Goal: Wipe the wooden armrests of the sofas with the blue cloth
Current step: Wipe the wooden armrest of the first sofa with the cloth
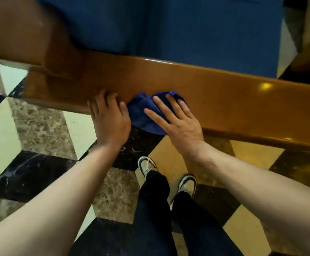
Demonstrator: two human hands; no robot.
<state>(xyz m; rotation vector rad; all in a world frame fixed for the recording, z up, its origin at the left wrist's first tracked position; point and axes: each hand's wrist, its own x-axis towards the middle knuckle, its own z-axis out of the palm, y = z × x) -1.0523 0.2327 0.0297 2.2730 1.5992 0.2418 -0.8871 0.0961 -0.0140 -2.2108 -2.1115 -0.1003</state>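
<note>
A glossy wooden armrest (224,93) runs across the view from left to right. The blue cloth (143,111) lies bunched on its near edge and hangs a little over it. My right hand (176,121) lies flat on the cloth with fingers spread, pressing it onto the wood. Just left of the cloth, my left hand (109,117) rests on the armrest's near edge, fingers curled over the wood, holding nothing.
Behind the armrest is the sofa's blue seat cushion (187,30). The wooden backrest frame (21,34) rises at the upper left. My feet in pale sneakers (187,183) stand on a patterned marble floor (39,126) below the armrest.
</note>
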